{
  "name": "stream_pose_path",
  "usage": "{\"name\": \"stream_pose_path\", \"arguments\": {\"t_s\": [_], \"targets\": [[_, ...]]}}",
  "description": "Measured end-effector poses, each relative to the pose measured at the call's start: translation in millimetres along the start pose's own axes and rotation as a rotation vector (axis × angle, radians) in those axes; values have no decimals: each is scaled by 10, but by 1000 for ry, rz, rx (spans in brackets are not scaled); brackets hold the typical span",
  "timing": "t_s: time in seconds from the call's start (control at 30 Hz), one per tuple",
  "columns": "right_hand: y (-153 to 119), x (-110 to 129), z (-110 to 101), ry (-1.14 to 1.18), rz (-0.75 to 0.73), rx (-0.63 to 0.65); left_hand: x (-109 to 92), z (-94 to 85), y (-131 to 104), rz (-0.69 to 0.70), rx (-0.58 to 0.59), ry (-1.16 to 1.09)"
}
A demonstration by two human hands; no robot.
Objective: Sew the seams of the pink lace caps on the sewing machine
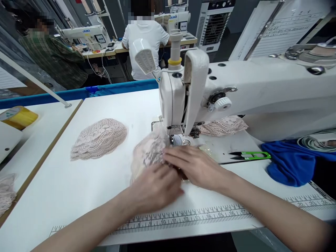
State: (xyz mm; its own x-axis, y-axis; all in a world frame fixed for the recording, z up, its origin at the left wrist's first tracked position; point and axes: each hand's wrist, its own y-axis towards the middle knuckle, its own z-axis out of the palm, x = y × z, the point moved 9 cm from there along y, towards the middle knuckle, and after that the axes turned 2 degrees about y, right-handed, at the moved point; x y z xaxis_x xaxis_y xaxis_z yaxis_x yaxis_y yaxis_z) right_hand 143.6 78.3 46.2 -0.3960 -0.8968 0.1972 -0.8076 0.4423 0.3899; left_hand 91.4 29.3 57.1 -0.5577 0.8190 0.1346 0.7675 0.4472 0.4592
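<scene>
A pale pink lace piece [149, 150] lies under the needle area of the white sewing machine [178, 98]. My right hand [196, 164] rests at its right edge, close to the presser foot, with fingers stretched out together over the lace. In front of the lace is my left hand [160, 185], smeared by motion, its fingers curled and their tips hidden. Whether it pinches the lace I cannot make out. To the left lies a stack of matching lace pieces [99, 138]. More lace [223, 125] sits behind the needle, under the machine arm.
Green thread snips [250, 155] and a blue cloth [291, 164] lie at the right. A printed ruler [186, 220] runs along the table's front edge. Yellow tape [19, 117] stands far left. Beyond the blue edging, two people sit at other machines.
</scene>
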Motion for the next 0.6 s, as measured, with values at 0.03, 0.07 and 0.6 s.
{"name": "stream_pose_path", "arguments": {"t_s": [0.03, 0.07, 0.6], "targets": [[0, 63, 36, 55, -51, 28, -159, -62, -14, 128, -23, -51], [-3, 106, 51, 102, -87, 37, -223, -129, -32, 186, -58, -69], [-67, -47, -165, 153, 63, -207, 871, 21, -301, -702, 69, -223]]}}
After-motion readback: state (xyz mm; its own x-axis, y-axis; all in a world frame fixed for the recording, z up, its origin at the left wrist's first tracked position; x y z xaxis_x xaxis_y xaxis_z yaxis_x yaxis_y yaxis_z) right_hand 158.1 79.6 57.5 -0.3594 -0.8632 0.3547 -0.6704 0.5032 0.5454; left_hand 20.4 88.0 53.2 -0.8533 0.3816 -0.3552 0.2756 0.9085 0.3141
